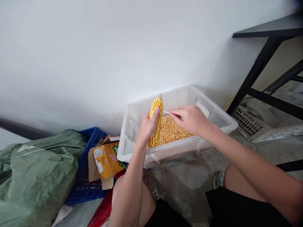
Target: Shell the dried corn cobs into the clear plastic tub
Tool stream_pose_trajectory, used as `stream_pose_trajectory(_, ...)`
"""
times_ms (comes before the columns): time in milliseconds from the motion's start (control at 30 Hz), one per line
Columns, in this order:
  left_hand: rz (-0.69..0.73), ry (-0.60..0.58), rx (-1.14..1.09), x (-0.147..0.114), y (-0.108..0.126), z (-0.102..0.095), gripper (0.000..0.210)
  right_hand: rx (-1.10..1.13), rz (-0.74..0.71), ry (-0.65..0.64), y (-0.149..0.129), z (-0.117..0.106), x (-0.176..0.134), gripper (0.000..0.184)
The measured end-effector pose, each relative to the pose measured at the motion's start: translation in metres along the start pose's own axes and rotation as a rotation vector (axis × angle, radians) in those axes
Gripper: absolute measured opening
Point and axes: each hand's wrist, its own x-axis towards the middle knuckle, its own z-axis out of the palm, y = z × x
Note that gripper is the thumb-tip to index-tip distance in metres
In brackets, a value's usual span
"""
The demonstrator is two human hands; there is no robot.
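My left hand (148,126) is wrapped round a yellow corn cob (155,104), thumb on its near face. The cob stands nearly upright, leaning a little, and a darker lengthwise groove shows between its rows of kernels. My right hand (190,118) is closed on a tool with a thin metal shaft (166,112); most of its handle is hidden in my fingers. The shaft points left, its tip close to the cob; I cannot tell whether they touch. Both hands are over a translucent plastic bin (210,107) with loose corn kernels (174,130) inside.
A white wall (118,47) rises behind the bin. On the left lie a green sack (42,170), a blue crate (81,189) and a flattened yellow carton (109,159). A black-framed table (255,67) and a white basket (247,123) stand at the right.
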Motion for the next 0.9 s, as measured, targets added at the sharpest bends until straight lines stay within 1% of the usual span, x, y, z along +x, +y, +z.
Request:
stream_pose_trajectory(167, 0.019, 0.069, 0.097, 0.003, -0.004, 0.001, 0.059, -0.164, -0.064, -0.031, -0.001, -0.001, -0.001, 0.04)
stream_pose_trajectory(300, 0.046, 0.063, 0.159, 0.004, -0.006, 0.001, 0.058, -0.263, -0.08, -0.097, -0.004, -0.007, 0.0, 0.042)
stream_pose_trajectory(400, 0.067, 0.05, 0.195, 0.005, -0.006, 0.001, 0.056, -0.273, -0.076, -0.158, -0.003, -0.01, 0.001, 0.041)
stream_pose_trajectory(467, 0.067, 0.038, 0.206, 0.004, -0.006, 0.001, 0.055, -0.221, -0.071, -0.168, -0.001, -0.009, 0.002, 0.042)
stream_pose_trajectory(533, 0.057, 0.033, 0.201, 0.004, -0.005, 0.001, 0.055, -0.12, -0.059, -0.148, 0.003, -0.007, 0.003, 0.042)
stream_pose_trajectory(633, 0.033, 0.043, 0.178, 0.004, -0.004, 0.002, 0.055, 0.095, 0.025, -0.128, 0.004, -0.004, 0.003, 0.039)
stream_pose_trajectory(700, 0.02, 0.043, 0.173, 0.004, -0.003, 0.001, 0.055, 0.216, 0.113, -0.125, -0.002, -0.001, 0.003, 0.038)
stream_pose_trajectory(767, 0.017, 0.038, 0.176, 0.003, -0.002, 0.001, 0.056, 0.287, 0.196, -0.101, -0.011, 0.002, 0.001, 0.038)
stream_pose_trajectory(833, 0.021, 0.044, 0.175, 0.003, -0.001, 0.0, 0.055, 0.317, 0.265, -0.057, -0.021, 0.007, 0.0, 0.036)
stream_pose_trajectory(900, 0.019, 0.05, 0.166, 0.002, 0.0, -0.001, 0.055, 0.309, 0.294, -0.027, -0.027, 0.011, -0.002, 0.034)
